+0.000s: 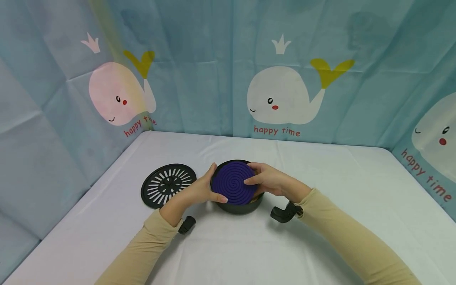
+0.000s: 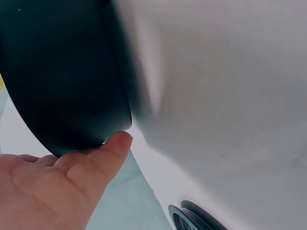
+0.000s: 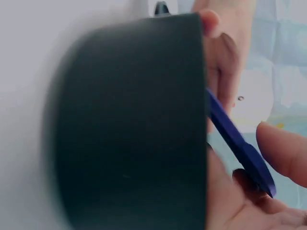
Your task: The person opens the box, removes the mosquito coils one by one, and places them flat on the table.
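A purple spiral mosquito coil (image 1: 231, 184) sits tilted at the mouth of a black round mosquito coil holder (image 1: 238, 209) on the white table. My right hand (image 1: 268, 179) pinches the coil at its right edge, with the thumb on its upper face and the fingers beneath. Seen from the right wrist, the coil (image 3: 237, 139) slants up out of the holder. My left hand (image 1: 201, 189) grips the holder's left side, thumb at the front of the rim and fingers toward the back. The coil covers most of the holder's inside.
A black slotted round lid (image 1: 147, 189) lies on the white tablecloth (image 1: 228, 253), left of the holder and close to my left forearm. Black wrist devices (image 1: 283, 213) hang below both sleeves. A blue whale-print curtain (image 1: 213, 99) stands behind the table.
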`<state>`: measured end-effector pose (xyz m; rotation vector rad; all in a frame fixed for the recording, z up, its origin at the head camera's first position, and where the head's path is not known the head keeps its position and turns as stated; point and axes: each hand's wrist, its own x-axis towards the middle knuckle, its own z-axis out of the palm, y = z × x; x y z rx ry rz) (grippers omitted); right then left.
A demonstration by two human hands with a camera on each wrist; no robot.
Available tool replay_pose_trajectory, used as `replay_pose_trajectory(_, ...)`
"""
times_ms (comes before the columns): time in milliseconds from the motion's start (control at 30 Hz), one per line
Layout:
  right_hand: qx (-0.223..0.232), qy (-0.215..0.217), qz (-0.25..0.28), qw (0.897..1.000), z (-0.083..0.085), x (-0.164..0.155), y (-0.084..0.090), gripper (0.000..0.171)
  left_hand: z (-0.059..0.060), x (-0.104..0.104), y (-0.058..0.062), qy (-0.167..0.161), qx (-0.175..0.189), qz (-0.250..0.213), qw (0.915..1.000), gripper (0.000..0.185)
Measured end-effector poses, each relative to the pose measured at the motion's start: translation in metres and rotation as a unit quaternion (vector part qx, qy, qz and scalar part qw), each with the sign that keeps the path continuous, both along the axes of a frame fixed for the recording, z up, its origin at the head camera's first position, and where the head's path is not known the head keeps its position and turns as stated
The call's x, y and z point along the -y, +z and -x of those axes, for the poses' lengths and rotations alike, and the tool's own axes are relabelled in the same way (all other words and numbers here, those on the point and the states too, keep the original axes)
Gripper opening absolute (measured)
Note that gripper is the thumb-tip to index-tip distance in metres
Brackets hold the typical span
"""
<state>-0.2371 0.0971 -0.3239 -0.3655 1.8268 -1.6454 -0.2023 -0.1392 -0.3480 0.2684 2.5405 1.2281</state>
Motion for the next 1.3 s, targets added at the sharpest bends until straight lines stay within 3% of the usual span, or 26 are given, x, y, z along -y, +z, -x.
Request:
replay_pose_trajectory(267, 0.010, 0.005, 0.022, 1.000, -0.005, -0.007, -0.004, 0.067, -0.002, 0.000, 0.000, 0.000, -0.003, -0.011, 0.9999, 0.123)
replay_pose_trajectory(833, -0.018, -0.016, 0.047, 0.999, -0.010, -0.045, 0.006, 0.061, -0.002, 0.000, 0.001, 0.003, 0.001, -0.008, 1.0000, 0.123)
replay_pose_trajectory(1300, -0.046, -0.091, 0.053, 0.993, -0.012, -0.074, 0.019, 0.057, -0.002, -0.002, 0.003, 0.007, 0.007, -0.011, 0.9999, 0.122)
